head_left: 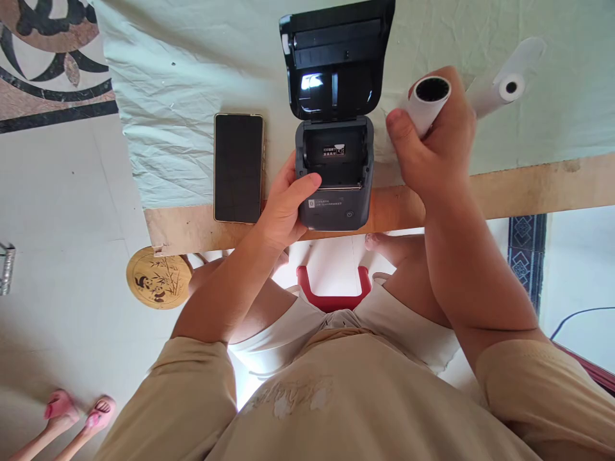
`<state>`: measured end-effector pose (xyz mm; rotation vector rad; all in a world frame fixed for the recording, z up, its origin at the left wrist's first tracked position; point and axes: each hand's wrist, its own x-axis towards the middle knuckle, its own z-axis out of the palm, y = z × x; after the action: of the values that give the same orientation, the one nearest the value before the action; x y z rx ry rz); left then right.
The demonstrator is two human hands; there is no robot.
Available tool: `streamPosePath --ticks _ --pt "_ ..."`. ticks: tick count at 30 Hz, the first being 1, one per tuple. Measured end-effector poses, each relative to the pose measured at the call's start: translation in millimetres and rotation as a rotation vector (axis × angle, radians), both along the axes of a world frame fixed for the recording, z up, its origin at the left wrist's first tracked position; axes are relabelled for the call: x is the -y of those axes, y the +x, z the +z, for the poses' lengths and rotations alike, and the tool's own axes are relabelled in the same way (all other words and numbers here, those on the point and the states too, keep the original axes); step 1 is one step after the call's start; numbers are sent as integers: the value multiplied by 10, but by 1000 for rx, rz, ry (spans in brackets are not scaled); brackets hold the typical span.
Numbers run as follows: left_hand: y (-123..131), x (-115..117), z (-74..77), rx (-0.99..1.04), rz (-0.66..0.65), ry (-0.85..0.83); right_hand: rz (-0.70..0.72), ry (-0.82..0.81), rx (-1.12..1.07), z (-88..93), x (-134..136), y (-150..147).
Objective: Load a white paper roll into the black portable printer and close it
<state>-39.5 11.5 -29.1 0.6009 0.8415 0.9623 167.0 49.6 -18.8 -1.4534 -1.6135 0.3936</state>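
A small dark grey printer point(335, 192) sits at the table's near edge with its black lid point(336, 57) flipped up and its paper bay bare. My left hand point(287, 206) grips the printer's left side, thumb on its front corner. My right hand point(432, 144) is closed round a white paper roll point(429, 99), held just right of the printer above the table. A second white paper roll point(504, 80) lies on the cloth further right.
A black phone point(239, 168) lies face up left of the printer. A pale green cloth point(182, 83) covers the wooden table point(528, 189). Below are a red stool point(334, 291), a round panda-print stool point(156, 278), and another person's feet in pink sandals point(79, 410).
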Motion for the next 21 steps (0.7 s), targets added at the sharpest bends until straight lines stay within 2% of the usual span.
streamPosePath --ticks 1,8,11,16,18,19,21 --pt "-1 0 1 -1 -3 -2 -19 21 45 -5 -3 5" --pt "16 -2 21 9 -3 17 -16 -123 258 -36 -4 44" --pt "19 -4 19 18 2 24 17 -161 272 -70 5 34" --pt "19 -10 23 13 10 26 65 16 150 31 86 30" --pt "17 -10 31 8 6 17 -53 173 106 106 109 110" --pt "16 -10 34 7 -1 11 -185 277 69 133 109 175" --pt "15 -9 38 11 -23 2 -426 275 5 143 81 342"
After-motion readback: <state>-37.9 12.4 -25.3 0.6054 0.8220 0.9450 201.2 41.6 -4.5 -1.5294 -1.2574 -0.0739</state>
